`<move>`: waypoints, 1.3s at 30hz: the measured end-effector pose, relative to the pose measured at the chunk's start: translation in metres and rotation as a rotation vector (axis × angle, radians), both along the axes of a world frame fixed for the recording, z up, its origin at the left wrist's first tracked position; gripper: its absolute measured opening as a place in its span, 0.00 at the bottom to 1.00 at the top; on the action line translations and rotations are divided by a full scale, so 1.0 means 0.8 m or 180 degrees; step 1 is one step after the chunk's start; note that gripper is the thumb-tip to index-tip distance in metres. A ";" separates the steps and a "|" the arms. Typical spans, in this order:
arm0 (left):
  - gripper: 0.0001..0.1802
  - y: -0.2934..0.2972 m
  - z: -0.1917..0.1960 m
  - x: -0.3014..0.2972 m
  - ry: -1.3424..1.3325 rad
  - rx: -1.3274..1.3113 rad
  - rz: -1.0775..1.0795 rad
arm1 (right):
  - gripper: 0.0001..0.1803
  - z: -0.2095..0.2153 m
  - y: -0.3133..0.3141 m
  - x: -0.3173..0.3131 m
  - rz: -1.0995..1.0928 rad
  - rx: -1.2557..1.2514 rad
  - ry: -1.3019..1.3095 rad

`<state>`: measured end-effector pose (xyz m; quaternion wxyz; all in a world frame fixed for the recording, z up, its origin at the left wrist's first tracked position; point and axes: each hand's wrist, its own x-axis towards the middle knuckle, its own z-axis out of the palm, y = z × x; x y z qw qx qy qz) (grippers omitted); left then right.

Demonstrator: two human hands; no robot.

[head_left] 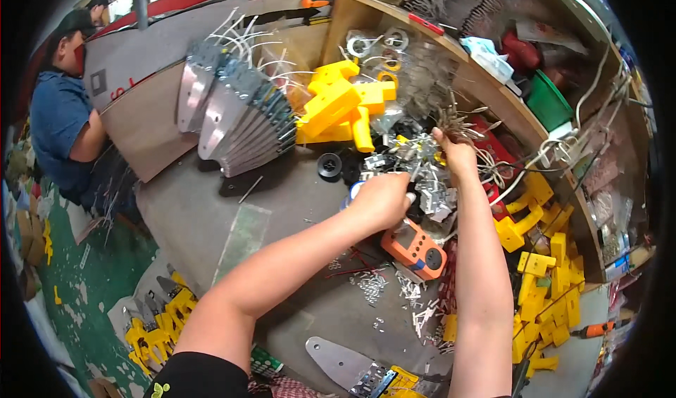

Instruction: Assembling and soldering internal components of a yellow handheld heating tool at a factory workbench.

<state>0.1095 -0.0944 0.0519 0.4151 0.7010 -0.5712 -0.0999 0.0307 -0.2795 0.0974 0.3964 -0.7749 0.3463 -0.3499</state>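
My left hand (382, 199) is curled at the near left side of a heap of small silvery metal brackets (434, 190). Its fingertips are hidden, so what it holds cannot be made out. A blue-and-white round item (351, 193) shows beside its knuckles. My right hand (459, 153) reaches in from the heap's right, its fingers bent down among the metal parts and a bundle of thin wire ends (456, 125). What lies in its grip is hidden. Just below the left hand sits an orange device (415, 249) with a dark knob. A black round cap (329, 166) lies to the left.
Saw-like metal plates (243, 127) with white wires stand far left, beside stacked yellow plastic handles (341, 109). More yellow handles (553, 285) pile up at right. Small screws (370, 285) lie scattered nearer me. A metal blade plate (338, 361) is in front. Another person (63, 123) sits at left.
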 end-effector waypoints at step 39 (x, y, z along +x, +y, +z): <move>0.09 -0.144 0.060 0.088 0.1883 0.0970 -0.0480 | 0.14 -0.019 -0.004 -0.028 0.0396 -0.0782 0.0362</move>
